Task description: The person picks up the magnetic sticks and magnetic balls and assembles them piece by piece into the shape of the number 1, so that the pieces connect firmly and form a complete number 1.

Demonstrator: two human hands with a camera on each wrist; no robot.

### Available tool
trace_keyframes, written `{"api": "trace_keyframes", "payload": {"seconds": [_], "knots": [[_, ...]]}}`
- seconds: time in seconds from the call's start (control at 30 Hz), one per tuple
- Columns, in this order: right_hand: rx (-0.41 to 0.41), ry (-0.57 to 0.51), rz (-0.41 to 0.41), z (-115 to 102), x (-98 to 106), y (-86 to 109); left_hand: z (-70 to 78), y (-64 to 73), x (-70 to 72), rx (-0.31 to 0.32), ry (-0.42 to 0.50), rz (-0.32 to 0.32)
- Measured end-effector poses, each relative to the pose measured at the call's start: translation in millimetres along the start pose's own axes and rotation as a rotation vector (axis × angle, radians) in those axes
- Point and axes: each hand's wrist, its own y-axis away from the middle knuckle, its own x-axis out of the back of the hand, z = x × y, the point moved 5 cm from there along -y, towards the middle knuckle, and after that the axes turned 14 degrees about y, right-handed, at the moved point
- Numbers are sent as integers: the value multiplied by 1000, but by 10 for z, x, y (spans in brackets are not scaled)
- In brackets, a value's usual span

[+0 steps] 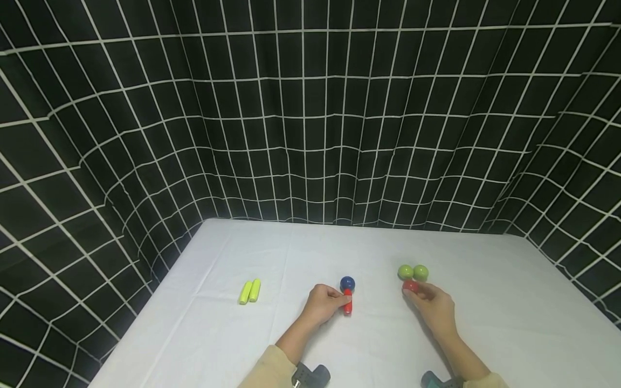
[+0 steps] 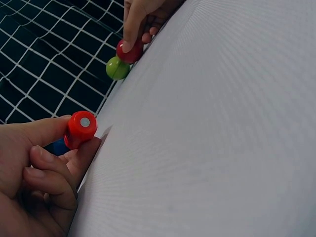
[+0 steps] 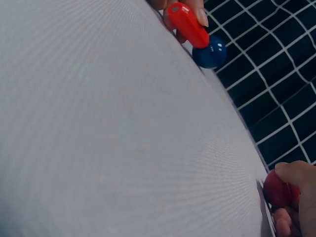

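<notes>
My left hand (image 1: 322, 305) pinches a short red rod (image 1: 347, 309) between thumb and fingers. In the left wrist view, the rod's end (image 2: 85, 122) shows a small round silver disc. A glossy blue ball (image 1: 347, 283) touches the rod's far end, which the right wrist view shows too. To the right, my right hand (image 1: 437, 309) holds a red ball (image 1: 410, 285) by thumb and fingertips. Just beyond that ball, two green balls (image 1: 405, 272) lie side by side. Whether the red ball touches them I cannot tell.
Two yellow-green rods (image 1: 246, 292) lie side by side on the left part of the white-covered table (image 1: 310, 248). Behind and along both sides hangs a black curtain (image 1: 320, 134) with a white grid. A grey device (image 1: 311, 375) is worn on each wrist.
</notes>
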Motion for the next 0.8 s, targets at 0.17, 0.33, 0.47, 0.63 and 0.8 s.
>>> {"api": "trace_keyframes", "payload": {"seconds": [0.17, 0.33, 0.47, 0.63, 0.8], "knots": [[4, 10, -31, -35, 20, 20, 8, 2, 2, -4, 1, 0], [19, 15, -62, -37, 1, 35, 2, 5, 0, -4, 2, 0], [28, 24, -69, -41, -6, 42, -7, 8, -1, 1, 3, -1], [41, 11, -88, -72, 2, 53, 13, 17, -1, -6, -1, 0], [48, -8, -119, -114, 0, 64, 22, 20, 0, -10, -7, -5]]}}
